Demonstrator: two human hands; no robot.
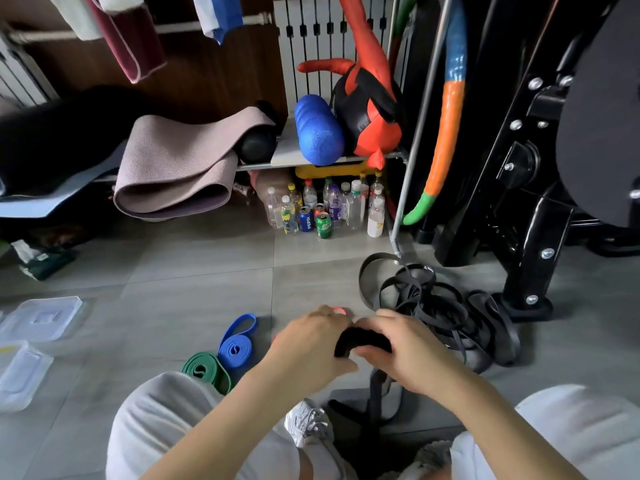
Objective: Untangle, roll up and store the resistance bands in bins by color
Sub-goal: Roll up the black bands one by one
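Black roll in two hands; one blue roll, one green roll.

legs: loose light-grey trousers on both legs, soft folds in the cloth | feet: white lace-up trainer, mesh upper, white laces; second pale shoe at the lower edge, blurred | arms: forearms bare to the frame edge | hands: left hand, right hand, both bare

Black band, blue roll, green roll
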